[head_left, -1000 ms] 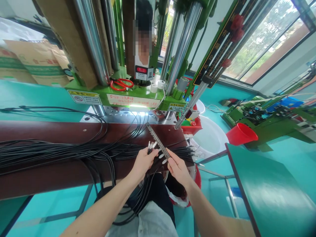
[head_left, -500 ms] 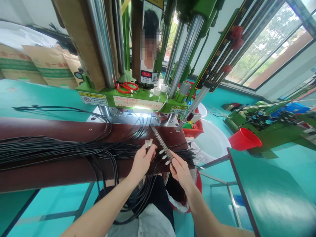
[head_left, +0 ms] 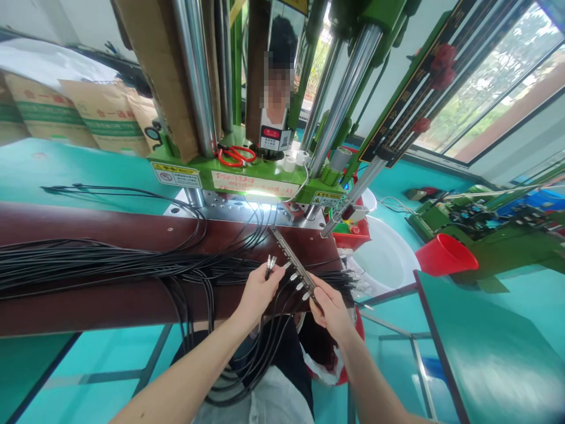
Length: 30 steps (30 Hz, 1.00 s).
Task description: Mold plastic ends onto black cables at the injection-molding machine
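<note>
My right hand is closed round the lower end of a slotted metal bar, which slants up and away over the bench. Several pale cable connectors sit along the bar's left side, their black cables hanging below. Pinched in my left hand are black cables whose metal-tipped ends stick up above the fingers. The thumb and fingertip of that hand reach the uppermost connector at the bar; whether they press on it I cannot tell. More black cables loop over my lap.
Long black cables lie along the dark red bench. Behind it stands a green press with steel columns and red-handled scissors. At the right are a red bucket, a white tub and a green table.
My left hand has moved right, closer to the bar, and its fingertips now meet a connector there. My right hand keeps its hold on the bar. The whole view has shifted slightly.
</note>
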Tool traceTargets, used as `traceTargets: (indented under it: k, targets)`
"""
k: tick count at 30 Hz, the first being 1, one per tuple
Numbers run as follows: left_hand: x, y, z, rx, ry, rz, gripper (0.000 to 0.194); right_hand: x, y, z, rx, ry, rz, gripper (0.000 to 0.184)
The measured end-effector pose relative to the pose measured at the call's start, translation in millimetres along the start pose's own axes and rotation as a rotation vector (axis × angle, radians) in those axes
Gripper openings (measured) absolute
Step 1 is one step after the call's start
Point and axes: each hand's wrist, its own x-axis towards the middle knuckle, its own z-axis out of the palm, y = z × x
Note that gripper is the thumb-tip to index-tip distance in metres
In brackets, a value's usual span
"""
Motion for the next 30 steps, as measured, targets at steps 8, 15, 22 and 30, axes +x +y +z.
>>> traceTargets:
  k: [8,15,22,30]
  targets:
    - [0.4,-5.3,-2.9,0.038,0.053,0.054,0.030,3.4,3.8,-3.6,-0.120,-0.032,0.001,0.053]
    - [0.7,-0.5,-9.2,-0.007,-0.051,-0.021,0.033,1.9,4.4,-2.4,-0.152,-0.035,-0.003,0.054]
    - [-4.3,13.1,-17.8,-0.276,0.103,0.000,0.031,2.0,3.5,-5.6,-0.037,-0.017,-0.005,0.055]
    - [-0.6,6.6,-11.8,-0.077,0.006,-0.064,0.029,3.8,6.4,-8.6,-0.063,-0.090,-0.009,0.054]
